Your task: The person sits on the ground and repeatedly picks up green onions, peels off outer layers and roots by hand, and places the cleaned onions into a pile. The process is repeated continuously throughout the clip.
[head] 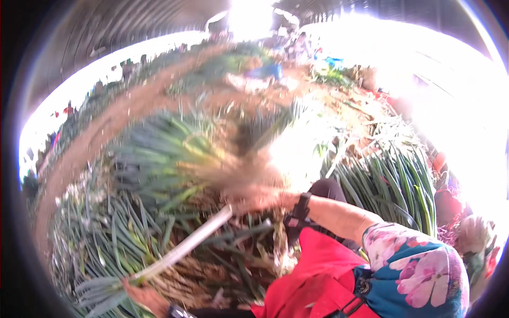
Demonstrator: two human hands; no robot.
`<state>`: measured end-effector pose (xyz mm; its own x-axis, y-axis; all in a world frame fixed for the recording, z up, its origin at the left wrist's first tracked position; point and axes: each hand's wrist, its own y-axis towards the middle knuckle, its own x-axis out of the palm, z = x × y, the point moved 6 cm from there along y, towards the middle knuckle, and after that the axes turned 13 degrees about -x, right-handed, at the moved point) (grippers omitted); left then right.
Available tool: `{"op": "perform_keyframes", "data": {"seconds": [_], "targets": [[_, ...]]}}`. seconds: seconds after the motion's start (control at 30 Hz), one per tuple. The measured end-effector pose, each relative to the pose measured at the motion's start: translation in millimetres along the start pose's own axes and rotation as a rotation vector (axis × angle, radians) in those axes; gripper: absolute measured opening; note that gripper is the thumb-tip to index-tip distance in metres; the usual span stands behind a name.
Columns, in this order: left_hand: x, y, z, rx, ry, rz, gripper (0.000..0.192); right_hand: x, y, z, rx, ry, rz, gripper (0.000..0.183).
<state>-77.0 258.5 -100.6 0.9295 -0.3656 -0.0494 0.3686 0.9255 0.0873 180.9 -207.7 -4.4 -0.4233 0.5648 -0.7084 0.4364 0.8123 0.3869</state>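
Observation:
At the lower left, my left hand (pixel 146 297) is closed around the leafy part of a long green onion (pixel 187 242). Its pale, peeled-looking stalk slants up and to the right. My right hand (pixel 254 198), near the middle of the view, is strongly blurred. The stalk's pale end lies beside its fingers, and I cannot tell whether they grip anything. Behind that hand, a heap of green onions (pixel 167 147) spreads its leaves to the left. Brown dry leaves and stalks (pixel 179 282) cover the ground beneath the held onion.
A pile of onion leaves (pixel 115 234) lies to the left, and a dense bundle of onions (pixel 389 187) to the right. My red apron (pixel 318 270) and dark knee (pixel 328 189) are close by. A bare earth path (pixel 99 135) curves past; glare washes out the right side.

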Motion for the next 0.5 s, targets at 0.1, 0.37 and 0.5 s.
{"op": "perform_keyframes", "data": {"seconds": [0.1,0.37,0.5], "targets": [[18,-15,26,0.128,0.224,0.042,0.044,29,-14,14,0.138,0.396,-0.167,0.053],[68,-16,32,0.297,0.122,-0.100,0.039,47,-77,-12,0.245,0.932,-0.128,0.035],[74,-27,50,0.259,0.134,-0.112,0.040,41,-89,-79,0.281,0.977,-0.048,0.035]]}}
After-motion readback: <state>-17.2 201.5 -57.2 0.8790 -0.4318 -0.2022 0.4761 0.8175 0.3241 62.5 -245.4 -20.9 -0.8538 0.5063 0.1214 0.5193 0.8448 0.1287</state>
